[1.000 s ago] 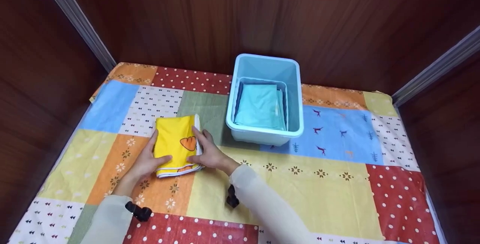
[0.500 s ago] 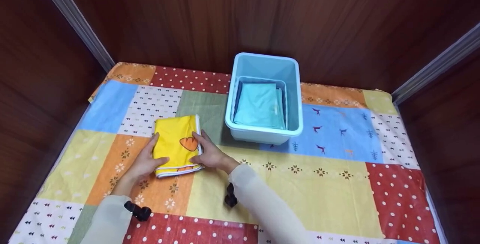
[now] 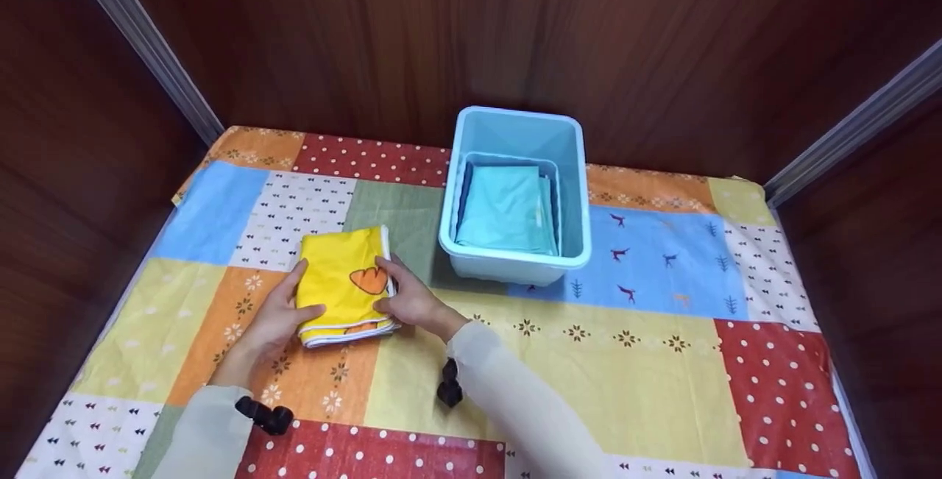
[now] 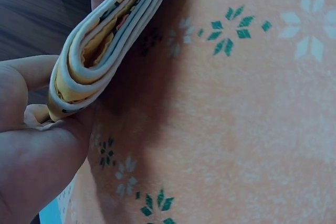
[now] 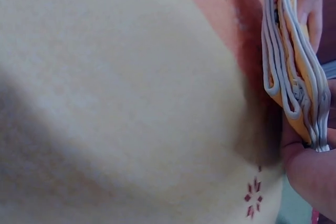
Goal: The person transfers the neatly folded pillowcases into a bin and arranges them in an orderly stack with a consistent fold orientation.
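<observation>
A yellow cloth [image 3: 335, 273], folded into a thick rectangular stack, lies between my hands at the left of the head view. White edging runs along its folds, and an orange carrot-like print shows near its right side. At its left edge my left hand [image 3: 276, 317] grips it, thumb on top. My right hand [image 3: 412, 302] holds the right edge, with the thumb on top too. The left wrist view shows the rolled folds of the cloth [image 4: 84, 77] between thumb and fingers, with a shadow below. Layered edges of the cloth [image 5: 294, 61] appear in the right wrist view.
A light blue plastic bin [image 3: 519, 262] stands behind and to the right of the hands. Inside it lies a folded turquoise cloth [image 3: 500, 207], with a dark blue edge beneath. Under everything is a patchwork-patterned table cover [image 3: 589, 383]. Dark wood panels [image 3: 368, 37] enclose three sides.
My left thumb has slid slightly left on the yellow cloth. Both hands still hold its edges. The head view has shifted a little.
</observation>
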The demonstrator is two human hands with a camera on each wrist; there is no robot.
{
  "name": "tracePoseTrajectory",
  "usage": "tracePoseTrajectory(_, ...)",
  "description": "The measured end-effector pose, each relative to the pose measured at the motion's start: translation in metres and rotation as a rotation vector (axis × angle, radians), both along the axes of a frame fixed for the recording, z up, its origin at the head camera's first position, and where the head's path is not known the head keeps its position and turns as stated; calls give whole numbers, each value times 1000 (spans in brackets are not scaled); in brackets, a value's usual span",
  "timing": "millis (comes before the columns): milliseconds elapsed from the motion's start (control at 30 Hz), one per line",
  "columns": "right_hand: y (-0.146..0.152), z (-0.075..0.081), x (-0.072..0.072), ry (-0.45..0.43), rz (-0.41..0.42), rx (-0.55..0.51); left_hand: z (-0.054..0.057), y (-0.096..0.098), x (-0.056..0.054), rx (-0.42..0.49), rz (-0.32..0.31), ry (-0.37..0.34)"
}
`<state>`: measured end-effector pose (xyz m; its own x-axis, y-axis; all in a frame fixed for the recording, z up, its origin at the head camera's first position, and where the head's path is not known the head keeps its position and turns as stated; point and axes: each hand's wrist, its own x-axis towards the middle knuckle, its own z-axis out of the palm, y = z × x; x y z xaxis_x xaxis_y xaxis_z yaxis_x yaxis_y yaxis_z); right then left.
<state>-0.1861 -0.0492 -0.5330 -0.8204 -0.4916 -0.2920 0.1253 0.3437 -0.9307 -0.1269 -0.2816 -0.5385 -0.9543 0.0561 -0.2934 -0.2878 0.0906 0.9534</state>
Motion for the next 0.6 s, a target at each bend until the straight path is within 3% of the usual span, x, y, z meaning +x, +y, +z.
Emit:
tracePoseTrajectory(233,1,15,-3,32,9,-5,13,0,0,80,9,-15)
tracePoseTrajectory(600,1,42,-3,40,-4,52,38,-1,-2,49,-13,35)
